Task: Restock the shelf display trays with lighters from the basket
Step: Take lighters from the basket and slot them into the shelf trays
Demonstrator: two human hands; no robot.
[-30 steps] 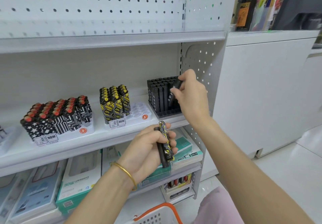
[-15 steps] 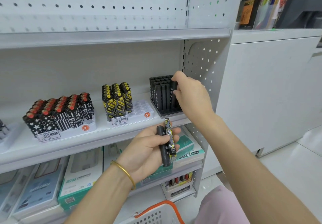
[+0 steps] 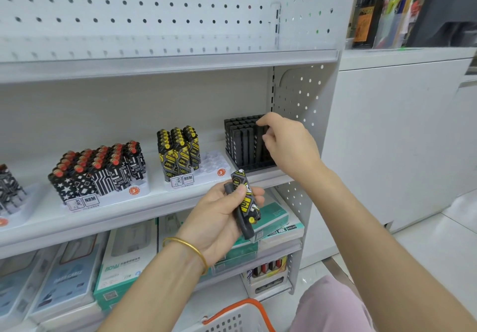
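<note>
Lighters inside left grip

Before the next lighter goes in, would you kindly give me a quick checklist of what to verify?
1. Left hand grip on the black lighter and the yellow-patterned lighter: ok, both held.
2. Right hand clear of the black tray: not ok, fingers at its lighters.
3. Room left in the black tray: cannot tell, hand hides that corner.
4. Empty slots in the yellow tray: ok, several open.
5. Basket nearby: ok, below the arms.
</note>
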